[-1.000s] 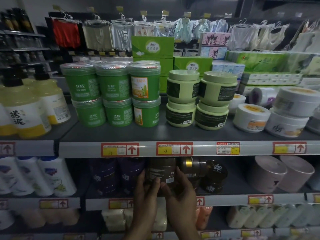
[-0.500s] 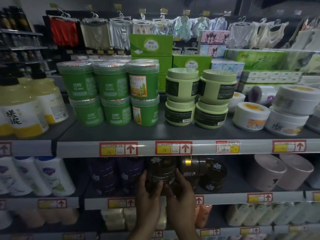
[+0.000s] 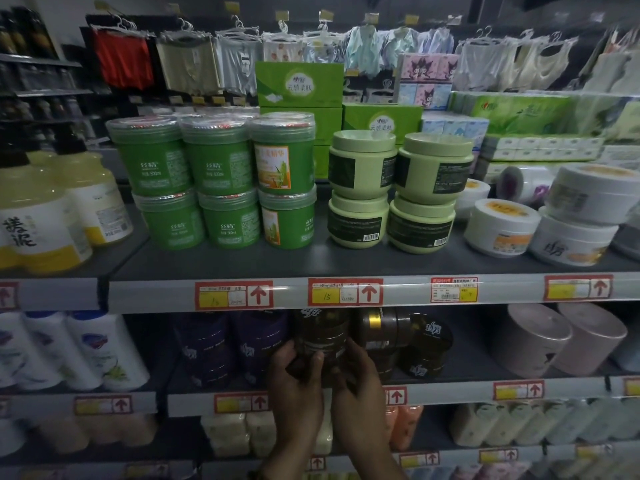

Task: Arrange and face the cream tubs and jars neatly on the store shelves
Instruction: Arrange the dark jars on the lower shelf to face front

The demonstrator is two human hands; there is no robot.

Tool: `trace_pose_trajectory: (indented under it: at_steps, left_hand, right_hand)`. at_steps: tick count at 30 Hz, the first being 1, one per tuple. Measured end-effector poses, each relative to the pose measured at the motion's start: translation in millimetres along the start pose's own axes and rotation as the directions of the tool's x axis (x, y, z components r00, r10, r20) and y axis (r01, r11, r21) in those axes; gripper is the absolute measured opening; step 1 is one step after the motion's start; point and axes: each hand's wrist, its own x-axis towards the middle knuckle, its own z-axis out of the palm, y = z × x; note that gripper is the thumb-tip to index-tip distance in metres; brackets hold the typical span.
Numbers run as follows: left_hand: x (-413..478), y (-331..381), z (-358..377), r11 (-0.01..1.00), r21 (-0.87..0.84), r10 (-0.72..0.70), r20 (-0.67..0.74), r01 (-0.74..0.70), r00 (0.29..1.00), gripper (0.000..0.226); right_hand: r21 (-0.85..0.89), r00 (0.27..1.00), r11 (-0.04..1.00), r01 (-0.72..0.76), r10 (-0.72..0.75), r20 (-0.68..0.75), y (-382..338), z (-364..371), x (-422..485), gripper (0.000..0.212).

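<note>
Dark brown jar point(image 3: 323, 341): stands upright at the front of the middle shelf point(image 3: 464, 370), just under the rail of the shelf above. Its lid is on, and its wall is too dark to show what is inside.
Left hand point(image 3: 294, 379): fingers curled round the jar's left side, thumb on its front, so it has the jar in its grasp.
Right hand point(image 3: 358, 382): fingers wrapped against the jar's right side, clasping it too. The two hands nearly meet below the jar.
Purple jars point(image 3: 207, 348): just left of the held jar, stacked, lids on, contents hidden.
Gold-banded dark jars point(image 3: 377, 329): just beside the held jar on its right, closed.
Tilted dark jar point(image 3: 431, 336): further right, leaning with its lid toward the camera on another of its kind.
Pinkish tubs point(image 3: 533, 337): two lying on their sides, well to the right on the same shelf.
White bottles point(image 3: 104, 351): blue caps, at the left end.
Green tubs point(image 3: 214, 161): on the top shelf point(image 3: 346, 261), three columns two high with clear lids. The right column shows orange labels.
Pale green jars point(image 3: 362, 168): two columns two high, right of the green tubs, closed. The lower pair show barcodes.
White tubs point(image 3: 502, 223): orange-printed lids, closed, at the right end, some stacked.
Yellow bottles point(image 3: 38, 223): dark pump heads, yellow liquid inside, at the left end.
Price tags point(image 3: 346, 292): red and yellow, on the top shelf's rail.
</note>
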Motion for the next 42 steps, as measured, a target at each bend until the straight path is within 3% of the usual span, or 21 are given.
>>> trace_pose_trajectory:
  at_steps: [12,17,21,24,28,42]
  left_hand:
    - [5,0,3,1.000,0.004,-0.025,-0.030,0.025,0.999,0.034]
    - [6,0,2,0.999,0.027,-0.046,-0.013,0.046,0.999,0.028]
    - [0,4,-3,0.994,0.081,0.067,0.025,-0.069,0.997,0.022]
    - [0,11,-6,0.969,0.116,0.212,0.045,-0.216,0.976,0.026]
    - [3,21,-10,0.940,0.149,0.294,0.105,-0.308,0.950,0.033]
    - [21,28,-9,0.937,0.198,0.249,0.202,-0.288,0.947,0.018]
  right_hand:
    - [-0.004,0.997,0.999,-0.041,0.041,0.072,-8,2,2,0.067]
    - [0.028,0.996,0.998,-0.061,0.059,0.063,-9,-1,0,0.057]
    - [0.009,0.996,0.998,-0.056,0.055,0.070,-11,-7,-1,0.055]
    - [-0.007,0.996,0.999,-0.048,0.048,0.077,-11,-8,-2,0.052]
    - [-0.005,0.995,0.998,-0.057,0.057,0.087,-11,-7,-3,0.053]
    - [0.107,0.985,0.991,-0.084,0.066,0.161,-10,-10,-2,0.051]
